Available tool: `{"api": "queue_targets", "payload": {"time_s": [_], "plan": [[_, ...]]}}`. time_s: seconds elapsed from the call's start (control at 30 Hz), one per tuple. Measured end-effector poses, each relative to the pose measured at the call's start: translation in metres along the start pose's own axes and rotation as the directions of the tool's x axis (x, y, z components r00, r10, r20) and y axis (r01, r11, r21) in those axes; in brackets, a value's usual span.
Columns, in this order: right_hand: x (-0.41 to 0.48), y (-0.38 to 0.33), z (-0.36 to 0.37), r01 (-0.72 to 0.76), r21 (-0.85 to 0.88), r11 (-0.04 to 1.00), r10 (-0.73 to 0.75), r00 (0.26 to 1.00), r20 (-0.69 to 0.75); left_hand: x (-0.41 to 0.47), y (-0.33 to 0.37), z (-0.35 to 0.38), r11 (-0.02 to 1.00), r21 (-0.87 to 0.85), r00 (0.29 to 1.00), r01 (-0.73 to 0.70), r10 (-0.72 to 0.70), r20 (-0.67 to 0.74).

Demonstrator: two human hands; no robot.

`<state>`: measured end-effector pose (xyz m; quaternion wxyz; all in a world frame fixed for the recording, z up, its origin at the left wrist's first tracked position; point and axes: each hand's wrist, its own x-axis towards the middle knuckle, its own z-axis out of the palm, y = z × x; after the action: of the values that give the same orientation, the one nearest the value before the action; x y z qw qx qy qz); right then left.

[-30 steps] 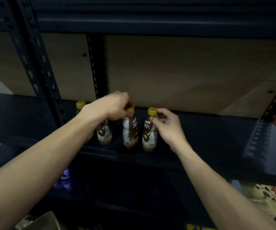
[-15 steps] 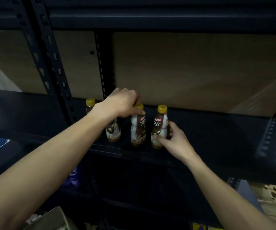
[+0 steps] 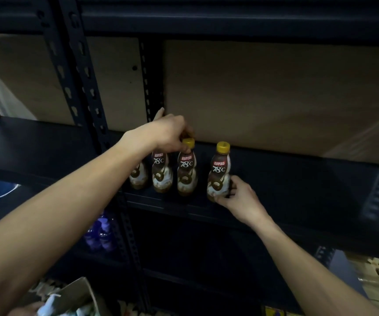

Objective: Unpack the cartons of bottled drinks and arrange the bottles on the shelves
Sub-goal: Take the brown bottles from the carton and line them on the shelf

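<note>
Gripping the rightmost bottle low down, right hand; left hand curled over neighbouring caps.

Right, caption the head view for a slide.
Left hand over the tops of three bottles, right hand gripping a fourth bottle near its base, on a dark shelf.

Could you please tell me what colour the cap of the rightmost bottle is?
The cap is yellow, seen best in the head view.
</note>
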<state>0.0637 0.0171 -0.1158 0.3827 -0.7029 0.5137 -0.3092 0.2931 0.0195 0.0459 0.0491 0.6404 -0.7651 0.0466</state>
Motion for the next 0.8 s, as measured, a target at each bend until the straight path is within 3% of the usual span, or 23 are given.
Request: {"api": "queue_targets", "payload": {"time_s": [0.8], "plan": [[0.0005,0.0013,0.0077,0.01,0.014,1.0,-0.009,1.0,-0.011,0.0015,-0.0026,0.0053,0.99,-0.137,0.999,-0.033,0.034,0.002]]}}
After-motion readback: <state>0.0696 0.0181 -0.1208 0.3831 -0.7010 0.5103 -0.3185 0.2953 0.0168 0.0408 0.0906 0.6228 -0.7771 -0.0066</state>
